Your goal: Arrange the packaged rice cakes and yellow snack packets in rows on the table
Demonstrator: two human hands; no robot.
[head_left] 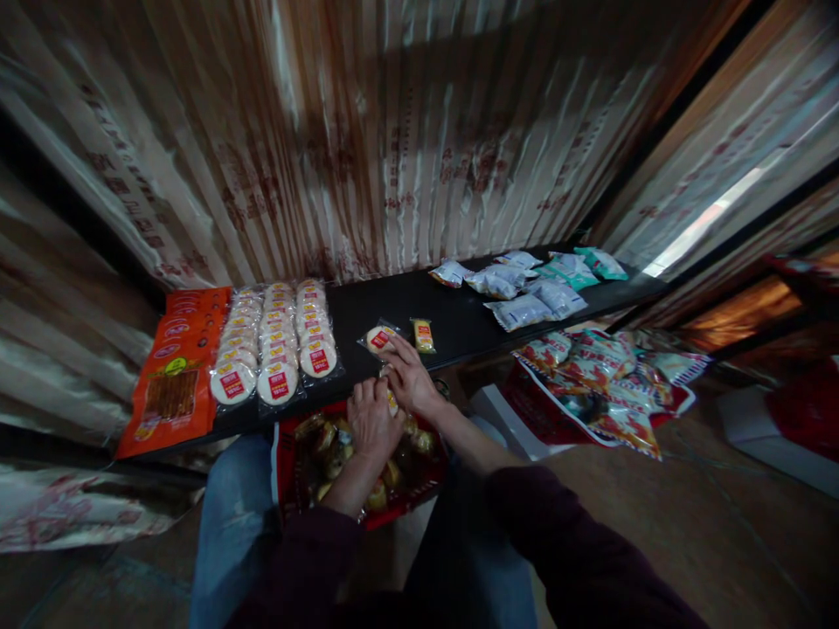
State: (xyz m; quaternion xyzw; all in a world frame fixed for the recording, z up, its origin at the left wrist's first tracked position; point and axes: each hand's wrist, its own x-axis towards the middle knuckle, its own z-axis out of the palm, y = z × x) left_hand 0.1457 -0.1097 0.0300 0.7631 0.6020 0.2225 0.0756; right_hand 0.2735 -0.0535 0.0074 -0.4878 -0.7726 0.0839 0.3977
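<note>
My right hand (pixel 412 377) reaches over the shelf's front edge, fingers pressed together and bent. Its fingertips touch or cover the lower edge of a round, clear-wrapped cracker (pixel 380 338) with a red label. Closed just below it is my left hand (pixel 375 421), above the red basket (pixel 429 494). A small, shiny yellowish packet (pixel 391 402) shows between the hands, against the left fingers. What the right fingers hold, if anything, is hidden. Right of the cracker lies a small yellow packet (pixel 423 335) with a red-and-yellow label. Several gold-wrapped snacks (pixel 377 498) fill part of the basket.
The black shelf (pixel 373 301) carries three rows of round crackers (pixel 276 383), an orange bag (pixel 174 371) at left, and white and green packets (pixel 517 310) at right. Below right stands a carton (pixel 534 419) of snack bags (pixel 599 376). A patterned curtain (pixel 393 131) hangs behind.
</note>
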